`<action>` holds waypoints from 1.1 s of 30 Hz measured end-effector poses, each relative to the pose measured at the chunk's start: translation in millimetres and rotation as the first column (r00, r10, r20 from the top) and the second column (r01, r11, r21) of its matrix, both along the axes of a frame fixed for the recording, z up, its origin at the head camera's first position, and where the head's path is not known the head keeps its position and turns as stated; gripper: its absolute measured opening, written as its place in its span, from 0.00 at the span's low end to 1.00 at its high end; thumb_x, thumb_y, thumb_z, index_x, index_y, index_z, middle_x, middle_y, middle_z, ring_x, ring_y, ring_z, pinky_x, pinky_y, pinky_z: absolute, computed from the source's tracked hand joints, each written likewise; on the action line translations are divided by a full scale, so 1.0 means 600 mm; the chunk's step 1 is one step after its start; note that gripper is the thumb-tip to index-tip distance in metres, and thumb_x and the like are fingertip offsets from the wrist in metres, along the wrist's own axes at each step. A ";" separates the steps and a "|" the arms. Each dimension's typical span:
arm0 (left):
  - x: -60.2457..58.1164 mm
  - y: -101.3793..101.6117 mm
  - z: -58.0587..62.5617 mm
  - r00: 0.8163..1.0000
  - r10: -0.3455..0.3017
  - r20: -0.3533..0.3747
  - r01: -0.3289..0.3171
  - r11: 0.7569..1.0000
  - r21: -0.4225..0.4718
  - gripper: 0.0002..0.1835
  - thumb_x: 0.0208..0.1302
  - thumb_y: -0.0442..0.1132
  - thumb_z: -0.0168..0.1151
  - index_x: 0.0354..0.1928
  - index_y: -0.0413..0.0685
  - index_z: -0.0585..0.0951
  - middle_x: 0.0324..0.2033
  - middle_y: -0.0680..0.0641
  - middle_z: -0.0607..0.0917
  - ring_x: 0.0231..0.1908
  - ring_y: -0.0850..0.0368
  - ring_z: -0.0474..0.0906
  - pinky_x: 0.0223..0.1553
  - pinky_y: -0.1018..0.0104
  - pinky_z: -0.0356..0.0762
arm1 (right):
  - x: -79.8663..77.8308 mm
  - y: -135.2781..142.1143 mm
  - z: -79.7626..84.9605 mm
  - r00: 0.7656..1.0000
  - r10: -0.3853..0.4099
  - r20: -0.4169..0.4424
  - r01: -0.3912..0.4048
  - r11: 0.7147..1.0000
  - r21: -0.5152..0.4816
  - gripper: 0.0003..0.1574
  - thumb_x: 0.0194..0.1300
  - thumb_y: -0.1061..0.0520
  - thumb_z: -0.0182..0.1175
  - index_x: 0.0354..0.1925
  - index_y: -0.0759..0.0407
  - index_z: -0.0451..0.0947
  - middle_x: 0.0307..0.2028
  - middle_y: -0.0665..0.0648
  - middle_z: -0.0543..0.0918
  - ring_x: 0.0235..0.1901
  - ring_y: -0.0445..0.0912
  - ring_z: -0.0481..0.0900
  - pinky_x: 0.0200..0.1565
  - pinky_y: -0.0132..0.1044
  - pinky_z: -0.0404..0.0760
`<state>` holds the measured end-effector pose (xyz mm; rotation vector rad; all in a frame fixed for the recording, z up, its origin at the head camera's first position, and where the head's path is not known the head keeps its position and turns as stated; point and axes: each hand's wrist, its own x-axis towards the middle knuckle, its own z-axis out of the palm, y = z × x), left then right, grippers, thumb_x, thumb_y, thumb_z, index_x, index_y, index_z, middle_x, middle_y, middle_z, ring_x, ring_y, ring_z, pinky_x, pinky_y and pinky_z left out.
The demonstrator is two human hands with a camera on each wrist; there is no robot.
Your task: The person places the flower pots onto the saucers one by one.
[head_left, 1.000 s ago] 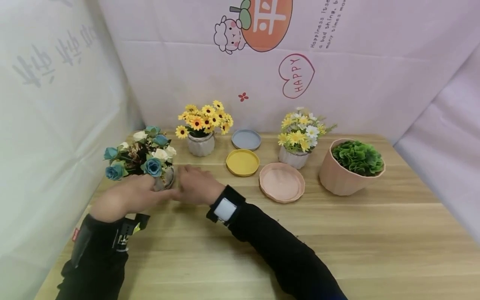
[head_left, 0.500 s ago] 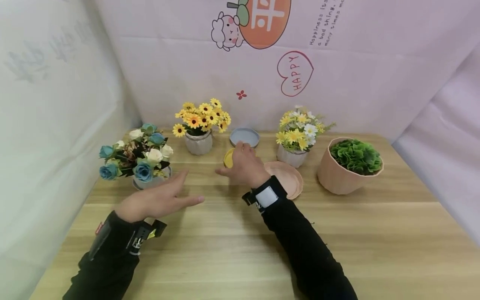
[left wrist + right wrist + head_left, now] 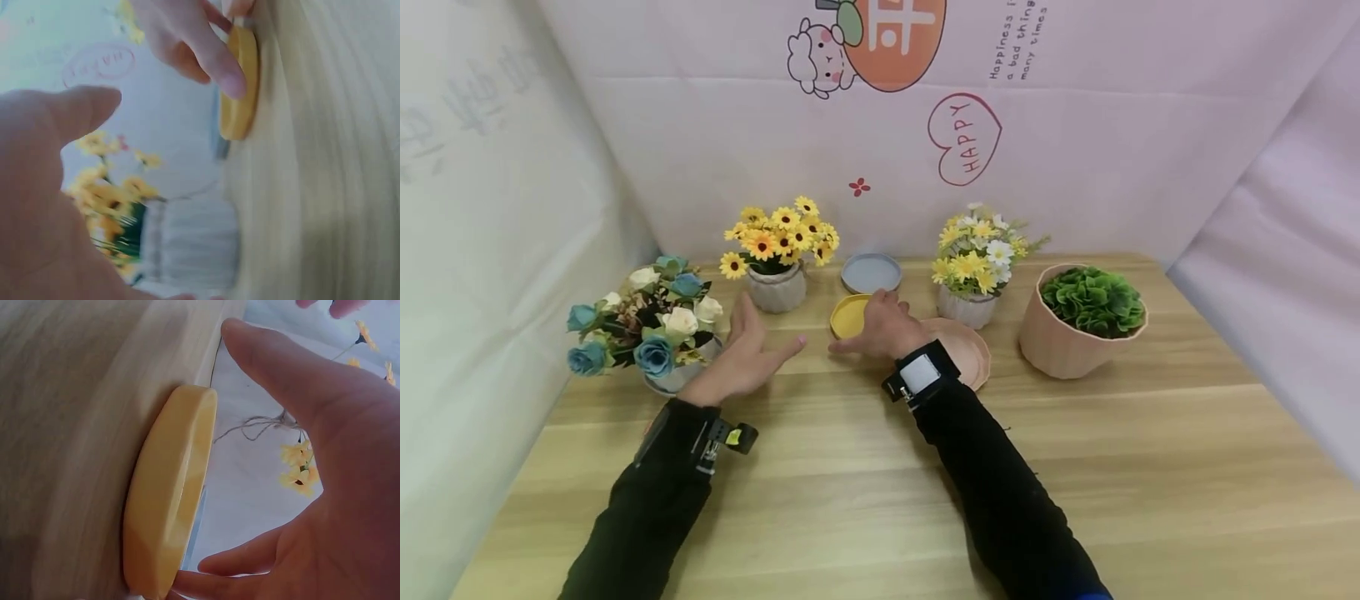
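Note:
My right hand (image 3: 887,327) is at the yellow saucer (image 3: 848,315), thumb and fingers spread around it. In the right wrist view the fingertips are right at the far rim of the saucer (image 3: 165,506), while the thumb stretches out apart from it. My left hand (image 3: 737,358) hovers with thumb and fingers spread, holding nothing, between the pot of blue and cream roses (image 3: 655,354) and the pot of yellow sunflowers (image 3: 777,290). The rose pot stands upright with a saucer edge showing beneath it. My right hand covers part of the yellow saucer.
Behind the yellow saucer lies a grey-blue saucer (image 3: 871,273). A pink saucer (image 3: 966,350) sits partly under my right wrist in the head view. Farther right are a pot of yellow and white daisies (image 3: 973,267) and a large pink pot (image 3: 1060,333) with a green plant.
Both hands have left the rose pot, which now stands upright. My right hand has moved right to the yellow saucer; my left hand has opened and shifted towards the sunflower pot.

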<state>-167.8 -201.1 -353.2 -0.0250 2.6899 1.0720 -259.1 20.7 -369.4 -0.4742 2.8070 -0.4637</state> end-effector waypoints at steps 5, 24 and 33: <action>-0.044 -0.007 -0.022 0.985 0.167 -0.039 -0.163 0.983 0.087 0.68 0.75 0.65 0.57 0.76 0.36 0.14 0.77 0.29 0.13 0.80 0.31 0.15 0.82 0.33 0.32 | 0.000 -0.009 -0.006 1.000 0.006 -0.024 -0.006 1.000 0.031 0.73 0.59 0.26 0.73 0.76 0.77 0.56 0.69 0.75 0.68 0.64 0.66 0.71 0.58 0.56 0.84; -0.175 -0.030 -0.093 0.860 0.371 -0.350 -0.224 0.891 0.394 0.46 0.66 0.50 0.75 0.81 0.50 0.62 0.75 0.40 0.72 0.77 0.43 0.66 0.79 0.47 0.64 | 0.006 -0.011 -0.001 1.000 -0.003 -0.021 0.003 1.000 -0.004 0.65 0.61 0.33 0.75 0.74 0.75 0.61 0.73 0.74 0.66 0.68 0.65 0.68 0.62 0.56 0.83; -0.170 -0.033 -0.090 0.890 0.381 -0.252 -0.277 0.888 0.366 0.46 0.65 0.61 0.73 0.77 0.45 0.69 0.73 0.38 0.75 0.75 0.42 0.70 0.77 0.48 0.67 | 0.015 -0.009 -0.002 0.999 0.036 0.003 -0.036 0.999 0.024 0.67 0.58 0.32 0.76 0.76 0.73 0.61 0.74 0.72 0.65 0.69 0.63 0.68 0.65 0.51 0.81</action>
